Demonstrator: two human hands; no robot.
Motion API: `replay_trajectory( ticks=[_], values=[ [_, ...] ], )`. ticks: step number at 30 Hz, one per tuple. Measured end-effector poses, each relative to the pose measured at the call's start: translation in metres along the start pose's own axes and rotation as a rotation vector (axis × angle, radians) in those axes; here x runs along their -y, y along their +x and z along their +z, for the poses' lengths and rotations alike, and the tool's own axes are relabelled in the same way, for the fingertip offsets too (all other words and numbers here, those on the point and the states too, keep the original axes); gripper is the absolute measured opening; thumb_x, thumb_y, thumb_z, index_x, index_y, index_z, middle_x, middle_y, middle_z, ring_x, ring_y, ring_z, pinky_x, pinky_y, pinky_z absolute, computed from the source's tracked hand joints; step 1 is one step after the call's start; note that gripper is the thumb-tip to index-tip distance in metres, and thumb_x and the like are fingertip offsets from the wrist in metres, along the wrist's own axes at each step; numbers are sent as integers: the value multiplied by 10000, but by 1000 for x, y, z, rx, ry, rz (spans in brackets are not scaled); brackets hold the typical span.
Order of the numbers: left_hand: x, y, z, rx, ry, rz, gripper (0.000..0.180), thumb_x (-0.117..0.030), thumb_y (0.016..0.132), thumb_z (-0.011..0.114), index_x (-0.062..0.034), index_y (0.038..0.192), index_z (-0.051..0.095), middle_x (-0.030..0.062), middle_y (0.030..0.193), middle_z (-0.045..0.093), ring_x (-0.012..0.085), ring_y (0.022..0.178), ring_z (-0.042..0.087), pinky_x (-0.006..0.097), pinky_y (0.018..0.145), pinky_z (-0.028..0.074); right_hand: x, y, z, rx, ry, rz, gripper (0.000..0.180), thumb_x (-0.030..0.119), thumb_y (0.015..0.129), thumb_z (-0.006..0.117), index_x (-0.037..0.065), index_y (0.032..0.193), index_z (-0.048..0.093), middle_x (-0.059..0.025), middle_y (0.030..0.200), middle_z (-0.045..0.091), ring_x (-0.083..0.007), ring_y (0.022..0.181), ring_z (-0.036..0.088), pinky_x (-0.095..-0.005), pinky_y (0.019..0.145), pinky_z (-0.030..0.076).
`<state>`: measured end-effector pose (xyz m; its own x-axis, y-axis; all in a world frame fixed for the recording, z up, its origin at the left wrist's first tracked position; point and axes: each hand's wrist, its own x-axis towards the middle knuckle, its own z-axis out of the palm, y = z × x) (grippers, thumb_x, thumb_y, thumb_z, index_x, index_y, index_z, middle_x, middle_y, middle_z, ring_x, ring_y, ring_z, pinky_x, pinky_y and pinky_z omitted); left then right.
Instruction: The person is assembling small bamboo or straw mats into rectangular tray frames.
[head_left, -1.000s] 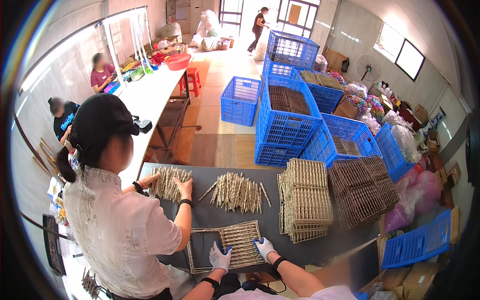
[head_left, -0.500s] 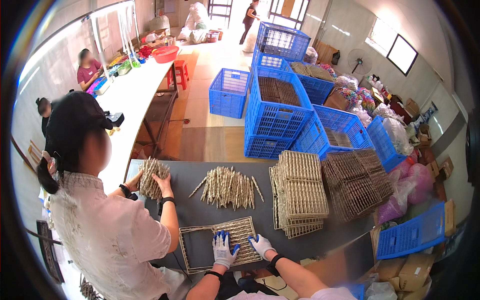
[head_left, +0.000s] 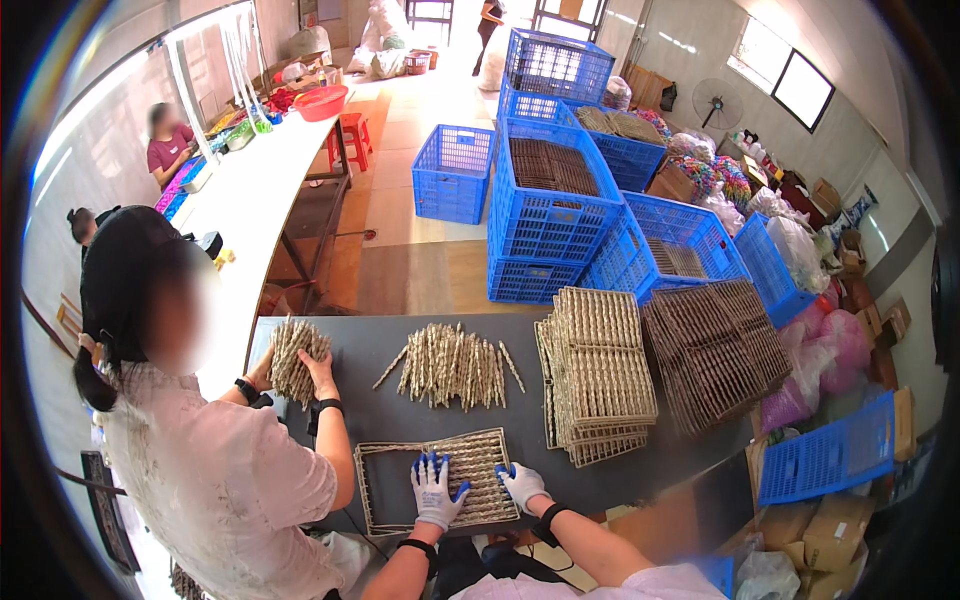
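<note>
A beige rectangular frame (head_left: 375, 526) lies on the dark table, its right part filled with a row of knobbly beige rods (head_left: 482, 462); its left part shows the bare tabletop. My left hand (head_left: 438, 494), in a white glove with blue fingertips, lies flat on these rods with fingers spread. At the frame's right edge, my right hand (head_left: 522, 487), gloved alike, has its fingers bent over the rim and rod ends. Beyond the frame lies a loose pile of similar rods (head_left: 452, 368). A co-worker at my left holds a bundle of rods (head_left: 298, 362) in both hands.
Stacked filled frames (head_left: 603, 365) and a darker stack (head_left: 715, 350) stand on the table (head_left: 345, 420) at right. Blue crates (head_left: 555, 235) rise behind it. A long white table (head_left: 262, 185) runs along the left, with people beside it. Bags and cartons (head_left: 825, 525) crowd the right.
My left hand has shifted slightly left over the rods, fingers more spread. My right hand stays at the frame's right edge. The co-worker still holds the bundle, and the view has tilted slightly.
</note>
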<state>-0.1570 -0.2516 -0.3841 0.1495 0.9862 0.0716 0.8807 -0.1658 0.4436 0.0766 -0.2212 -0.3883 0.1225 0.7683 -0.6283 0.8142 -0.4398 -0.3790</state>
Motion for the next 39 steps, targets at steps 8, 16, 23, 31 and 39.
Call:
replay_trajectory(
  ticks=[8, 16, 23, 31, 39],
  values=[
    [5, -8, 31, 23, -135, -120, 991, -503, 869, 728, 17, 1595, 298, 284, 1659, 242, 448, 1552, 189, 554, 1266, 139, -5, -2, 11, -159, 17, -23, 560, 611, 993, 515, 109, 1199, 657, -203, 1079, 743, -404, 1045, 698, -518, 902, 535],
    [9, -8, 41, 17, -112, -48, 898, -452, 922, 681, 48, 1578, 326, 324, 1644, 252, 511, 1536, 199, 586, 1258, 147, 24, 18, 11, -195, 7, 103, 530, 548, 1013, 495, 102, 1254, 652, -216, 1137, 735, -404, 1080, 693, -524, 935, 532],
    [5, -5, 40, -32, -141, -125, 823, -383, 922, 681, 26, 1565, 370, 286, 1650, 278, 477, 1540, 216, 558, 1262, 168, 39, 21, 4, -224, -10, 47, 537, 528, 1033, 460, 80, 1278, 627, -219, 1117, 735, -408, 1057, 696, -524, 922, 531],
    [-3, -2, 47, -141, -206, -284, 708, -256, 914, 678, -6, 1526, 421, 219, 1618, 378, 402, 1527, 290, 520, 1260, 207, 5, -20, 27, -367, -6, -37, 492, 472, 993, 568, 81, 1288, 614, -197, 1071, 745, -395, 997, 715, -512, 857, 550],
    [-2, -3, 41, -154, -198, -188, 680, -293, 972, 646, 38, 1522, 421, 281, 1576, 403, 481, 1480, 326, 557, 1248, 234, 43, 52, 14, -459, 180, -220, 543, 505, 1038, 485, 8, 1135, 682, -284, 987, 714, -485, 925, 676, -573, 832, 517]
  ],
)
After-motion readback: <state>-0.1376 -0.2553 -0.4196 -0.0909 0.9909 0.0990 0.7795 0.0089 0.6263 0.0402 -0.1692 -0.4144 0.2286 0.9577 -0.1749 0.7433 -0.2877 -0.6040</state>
